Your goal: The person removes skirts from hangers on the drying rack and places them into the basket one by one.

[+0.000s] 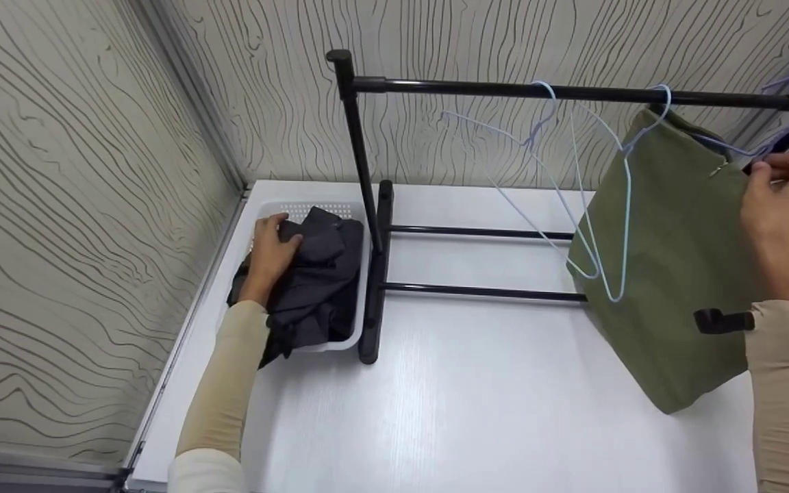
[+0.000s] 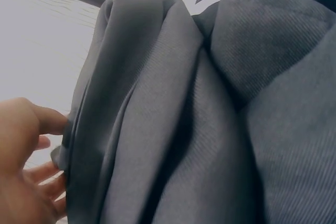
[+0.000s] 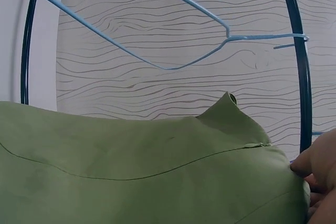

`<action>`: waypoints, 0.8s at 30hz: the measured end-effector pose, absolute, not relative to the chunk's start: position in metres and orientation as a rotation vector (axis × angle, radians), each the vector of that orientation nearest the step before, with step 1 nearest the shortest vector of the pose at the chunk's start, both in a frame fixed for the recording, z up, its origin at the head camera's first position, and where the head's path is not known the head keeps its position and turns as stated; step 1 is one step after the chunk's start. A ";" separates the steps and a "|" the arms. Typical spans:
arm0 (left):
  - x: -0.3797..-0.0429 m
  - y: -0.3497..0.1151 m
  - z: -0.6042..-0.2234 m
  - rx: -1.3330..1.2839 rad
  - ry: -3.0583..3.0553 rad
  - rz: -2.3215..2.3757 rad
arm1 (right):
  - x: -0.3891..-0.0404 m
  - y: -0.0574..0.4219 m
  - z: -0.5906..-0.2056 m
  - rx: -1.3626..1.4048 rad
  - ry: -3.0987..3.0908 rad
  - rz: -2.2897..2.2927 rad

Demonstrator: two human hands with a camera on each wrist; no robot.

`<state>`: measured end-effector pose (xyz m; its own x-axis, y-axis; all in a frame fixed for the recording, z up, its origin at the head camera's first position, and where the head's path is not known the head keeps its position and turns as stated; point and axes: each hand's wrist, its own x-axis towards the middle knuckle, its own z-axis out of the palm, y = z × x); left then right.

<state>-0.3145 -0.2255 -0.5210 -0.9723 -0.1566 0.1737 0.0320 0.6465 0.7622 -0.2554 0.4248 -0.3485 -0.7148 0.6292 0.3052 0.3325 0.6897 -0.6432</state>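
At the right end of the rack, my right hand (image 1: 788,198) pinches the top corner of an olive-green skirt (image 1: 668,260), just below a light-blue hanger (image 1: 764,147). The skirt hangs down from there, a small zip pull (image 1: 718,168) near its top edge. In the right wrist view, fingertips press into the skirt (image 3: 157,156) at its corner. On the left, my left hand (image 1: 271,257) reaches into a white basket (image 1: 340,346) and grips the edge of a dark grey garment (image 1: 326,274). The garment's folds (image 2: 152,108) fill most of the left wrist view.
A black clothes rack (image 1: 477,87) stands on the white table (image 1: 470,397), its left foot (image 1: 369,335) beside the basket. More light-blue hangers (image 1: 535,140) hang from the bar, one of them (image 1: 627,226) in front of the skirt. Patterned wall panels (image 1: 435,41) close off the back and left.
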 end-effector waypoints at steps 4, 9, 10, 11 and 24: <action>-0.313 -0.224 -0.521 0.108 -2.631 -1.162 | -0.253 0.421 -0.346 -0.711 -2.364 0.768; -0.313 -0.221 -0.518 0.082 -2.602 -1.174 | -0.250 0.417 -0.342 -0.704 -2.359 0.789; -0.314 -0.220 -0.517 0.072 -2.596 -1.186 | -0.249 0.416 -0.342 -0.708 -2.360 0.797; -0.314 -0.219 -0.516 0.061 -2.590 -1.194 | -0.249 0.416 -0.341 -0.711 -2.360 0.803; -0.321 -0.193 -0.491 -0.107 -2.459 -1.326 | -0.236 0.409 -0.334 -0.683 -2.298 0.879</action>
